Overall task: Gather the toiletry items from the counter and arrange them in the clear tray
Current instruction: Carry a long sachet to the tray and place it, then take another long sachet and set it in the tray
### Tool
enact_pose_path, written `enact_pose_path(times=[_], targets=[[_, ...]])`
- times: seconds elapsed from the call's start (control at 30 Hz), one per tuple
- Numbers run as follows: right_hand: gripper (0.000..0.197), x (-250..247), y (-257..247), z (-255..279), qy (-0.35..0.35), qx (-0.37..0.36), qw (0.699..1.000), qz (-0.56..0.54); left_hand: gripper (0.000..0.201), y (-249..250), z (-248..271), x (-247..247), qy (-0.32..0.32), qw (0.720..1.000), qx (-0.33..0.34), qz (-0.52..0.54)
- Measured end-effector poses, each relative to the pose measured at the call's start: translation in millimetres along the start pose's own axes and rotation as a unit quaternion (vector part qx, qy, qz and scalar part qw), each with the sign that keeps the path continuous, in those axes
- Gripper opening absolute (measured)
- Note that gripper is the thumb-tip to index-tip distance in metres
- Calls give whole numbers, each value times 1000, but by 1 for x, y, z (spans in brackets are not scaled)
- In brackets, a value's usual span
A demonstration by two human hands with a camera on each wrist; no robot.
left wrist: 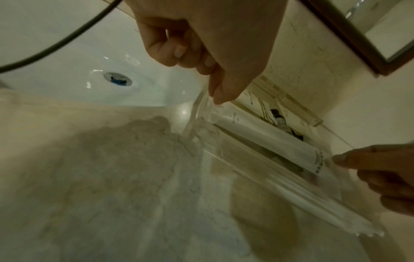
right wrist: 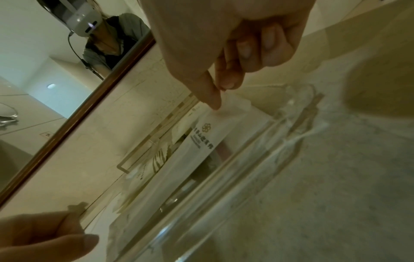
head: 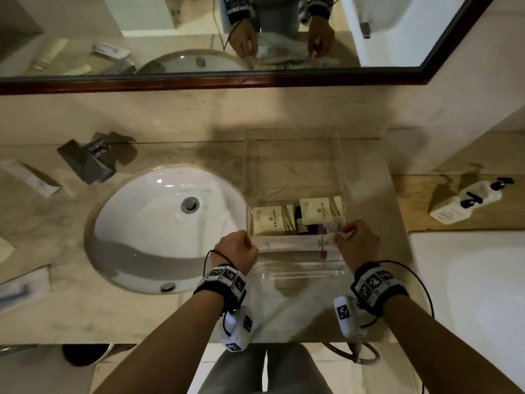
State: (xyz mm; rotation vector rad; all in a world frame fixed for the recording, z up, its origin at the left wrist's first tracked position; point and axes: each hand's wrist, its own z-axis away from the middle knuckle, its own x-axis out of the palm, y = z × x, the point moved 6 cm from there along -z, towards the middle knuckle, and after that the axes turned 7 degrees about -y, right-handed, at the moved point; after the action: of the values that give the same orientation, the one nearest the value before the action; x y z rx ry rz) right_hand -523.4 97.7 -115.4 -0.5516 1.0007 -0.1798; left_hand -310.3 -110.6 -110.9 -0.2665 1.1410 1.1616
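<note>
The clear tray (head: pixel 295 273) stands on the counter right of the sink. Two cream boxes (head: pixel 272 220) (head: pixel 322 210) and a small dark bottle (head: pixel 302 220) lie in its near half. A long white packet (head: pixel 295 244) spans the tray's near part from side to side. My left hand (head: pixel 252 243) pinches its left end and my right hand (head: pixel 341 235) pinches its right end. In the left wrist view the left hand (left wrist: pixel 215 99) nips the packet (left wrist: pixel 268 140). In the right wrist view the right hand (right wrist: pixel 217 104) nips the packet (right wrist: pixel 197 150). Whether it touches the tray floor is unclear.
A white sink (head: pixel 127 223) with a steel faucet (head: pixel 88 160) lies left of the tray. More packets (head: pixel 31 177) (head: pixel 22 285) lie on the left counter. Pump bottles (head: pixel 466 200) rest on a wooden ledge at the right. A mirror (head: pixel 199 81) runs along the back.
</note>
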Motion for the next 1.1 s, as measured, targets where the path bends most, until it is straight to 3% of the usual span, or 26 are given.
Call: enact_pose_path(times=[0.23,0.37,0.57,0.8,0.97,1.1], targets=[[17,20,-30,22,29,-20,997,-65,22,-67,12,-23,13,996,-34,76],[7,47,-93,46,48,-97,993,-54,27,-124,13,-50,37,991,-67,112],[6,185,-257,108,-63,-189,979,-38,34,-268,6,-127,52,982,-93,153],[1,350,-421,186,-157,-182,971,8,22,-461,8,-246,79,970,-134,186],[9,405,-489,197,-165,-150,975,-3,25,-539,-13,-302,80,973,-152,152],[13,435,-522,174,-176,-118,977,-1,27,-564,-47,-327,75,971,-149,173]])
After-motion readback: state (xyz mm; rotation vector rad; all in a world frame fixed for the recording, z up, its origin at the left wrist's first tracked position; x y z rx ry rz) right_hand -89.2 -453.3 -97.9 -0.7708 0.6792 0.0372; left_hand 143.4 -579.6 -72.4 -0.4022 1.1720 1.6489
